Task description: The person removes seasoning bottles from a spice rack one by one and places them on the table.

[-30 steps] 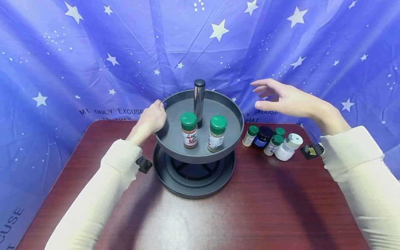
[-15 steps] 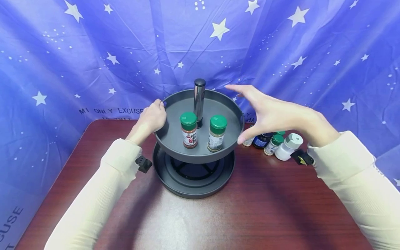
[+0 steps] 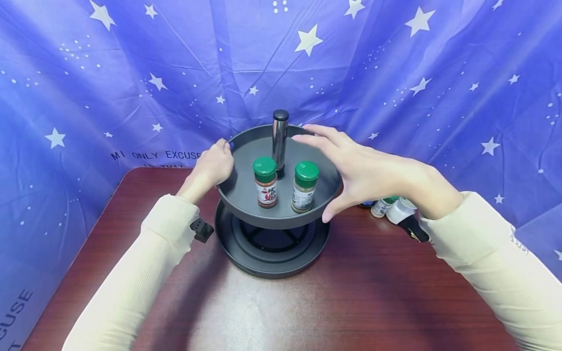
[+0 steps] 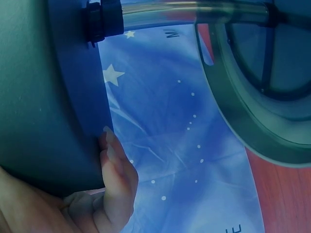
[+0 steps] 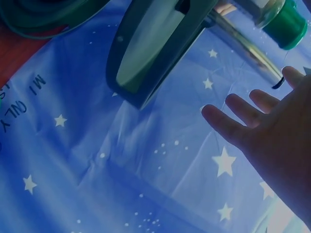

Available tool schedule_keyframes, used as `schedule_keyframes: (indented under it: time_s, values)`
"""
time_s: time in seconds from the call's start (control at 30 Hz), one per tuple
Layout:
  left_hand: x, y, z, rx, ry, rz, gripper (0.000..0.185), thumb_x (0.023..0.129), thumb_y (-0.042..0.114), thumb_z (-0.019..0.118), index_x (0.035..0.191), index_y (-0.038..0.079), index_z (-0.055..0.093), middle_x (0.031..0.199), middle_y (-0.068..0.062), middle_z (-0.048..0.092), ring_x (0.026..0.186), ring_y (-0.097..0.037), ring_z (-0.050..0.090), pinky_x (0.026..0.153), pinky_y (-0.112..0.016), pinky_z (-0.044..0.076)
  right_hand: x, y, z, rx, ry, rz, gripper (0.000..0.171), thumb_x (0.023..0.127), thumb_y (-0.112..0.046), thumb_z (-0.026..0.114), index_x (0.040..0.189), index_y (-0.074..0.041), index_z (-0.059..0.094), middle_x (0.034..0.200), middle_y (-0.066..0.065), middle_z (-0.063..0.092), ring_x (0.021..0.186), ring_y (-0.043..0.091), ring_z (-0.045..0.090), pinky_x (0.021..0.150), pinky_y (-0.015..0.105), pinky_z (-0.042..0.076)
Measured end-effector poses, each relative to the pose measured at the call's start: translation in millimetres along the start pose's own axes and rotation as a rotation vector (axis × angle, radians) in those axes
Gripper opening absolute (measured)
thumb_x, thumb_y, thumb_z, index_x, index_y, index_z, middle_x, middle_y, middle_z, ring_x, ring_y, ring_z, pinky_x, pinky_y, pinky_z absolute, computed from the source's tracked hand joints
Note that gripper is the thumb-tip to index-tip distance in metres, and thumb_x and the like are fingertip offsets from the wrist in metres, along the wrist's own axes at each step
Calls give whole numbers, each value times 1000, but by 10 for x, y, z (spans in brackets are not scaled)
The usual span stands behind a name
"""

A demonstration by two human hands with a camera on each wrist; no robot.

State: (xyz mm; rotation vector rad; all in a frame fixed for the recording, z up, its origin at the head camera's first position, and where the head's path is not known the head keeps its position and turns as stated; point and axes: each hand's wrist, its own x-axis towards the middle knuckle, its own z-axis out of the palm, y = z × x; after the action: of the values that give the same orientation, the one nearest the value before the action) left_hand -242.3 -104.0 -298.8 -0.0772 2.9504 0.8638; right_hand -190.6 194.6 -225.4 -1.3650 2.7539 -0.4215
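Note:
A grey two-tier turntable stands mid-table, with an upper tray (image 3: 246, 204), a lower tray (image 3: 263, 265) and a metal pole (image 3: 280, 139). Two green-capped spice jars, one red-labelled (image 3: 265, 183) and one pale-labelled (image 3: 305, 187), stand on the upper tray. My left hand (image 3: 215, 163) grips that tray's left rim, fingers (image 4: 114, 165) curled against its wall (image 4: 43, 97). My right hand (image 3: 351, 170) is spread open at the tray's right side, fingers over the rim and thumb below it. In the right wrist view that hand (image 5: 272, 126) is apart from the tray (image 5: 150, 48).
Small bottles, one green-capped (image 3: 383, 205) and one white (image 3: 397, 210), stand on the red-brown table (image 3: 373, 292) behind my right wrist, partly hidden. A blue star-print cloth (image 3: 131, 73) hangs close behind and at both sides.
My right hand has swung left from above the bottles to the upper tray's right side, now covering most of the bottles. The left hand and the jars have not moved.

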Motion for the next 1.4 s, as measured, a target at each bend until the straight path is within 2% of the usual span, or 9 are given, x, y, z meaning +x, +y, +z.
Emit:
schedule_keyframes:
  time_s: [0.23, 0.43, 0.6, 0.8, 0.9, 1.0, 1.13, 1.27, 1.4]
  values:
    - [-21, 4, -10, -4, -4, -5, 45, 107, 28, 17, 136, 3, 41, 145, -22, 47, 136, -47, 42, 112, -56, 35, 53, -121, 33, -70, -6, -61, 117, 60, -64, 84, 155, -29, 25, 162, 9, 16, 147, 32, 28, 111, 51, 38]
    - [-30, 17, -10, -3, -6, 3, 45, 107, 27, 17, 134, 3, 42, 143, -23, 49, 135, -47, 43, 111, -56, 37, 79, -186, 95, -145, 0, -41, 94, 74, -62, 77, 150, -25, 36, 155, 11, 31, 133, 30, 47, 105, 49, 43]
    - [-27, 16, -10, -7, -5, 5, 44, 107, 27, 17, 133, 3, 43, 141, -23, 50, 134, -48, 44, 110, -57, 37, 101, -221, 127, -162, 11, -63, 77, 83, -57, 70, 146, -20, 43, 152, 10, 36, 135, 27, 45, 107, 48, 42]
    - [-18, 6, -4, -11, 5, 7, 43, 107, 27, 17, 129, 3, 44, 139, -23, 51, 133, -48, 44, 110, -57, 37, 127, -258, 166, -188, 2, -62, 70, 87, -57, 66, 143, -20, 47, 151, 7, 39, 135, 25, 44, 105, 48, 44]
    - [-21, 7, -2, -11, 5, 6, 42, 107, 27, 17, 128, 3, 44, 139, -23, 51, 133, -48, 45, 110, -57, 37, 140, -259, 194, -197, 20, -80, 63, 88, -56, 65, 139, -21, 50, 143, 4, 46, 124, 20, 51, 98, 44, 48]
    - [-26, -3, -2, -13, 7, 5, 42, 107, 27, 17, 128, 3, 44, 138, -23, 52, 133, -48, 45, 109, -58, 38, 161, -259, 223, -197, 37, -108, 50, 92, -48, 64, 133, -21, 54, 128, 1, 54, 99, 13, 58, 85, 38, 52]
    - [-29, -15, -3, -10, 11, 6, 42, 107, 28, 17, 127, 3, 44, 138, -23, 52, 133, -48, 45, 109, -58, 37, 177, -243, 258, -179, 63, -140, 35, 95, -34, 65, 127, -21, 58, 110, 0, 56, 69, 10, 51, 70, 33, 50]
    - [-32, -16, -6, -10, 10, 6, 43, 106, 28, 17, 128, 3, 44, 139, -22, 51, 134, -47, 44, 109, -57, 37, 182, -223, 297, -139, 75, -147, 33, 95, -29, 66, 126, -19, 58, 105, 1, 55, 65, 10, 49, 68, 31, 49]
    - [-29, -8, -9, -10, 14, 14, 43, 106, 28, 17, 129, 3, 44, 139, -22, 51, 134, -47, 44, 110, -57, 37, 182, -213, 316, -117, 83, -139, 23, 95, -27, 67, 112, -16, 59, 99, 1, 52, 65, 11, 49, 67, 29, 47]
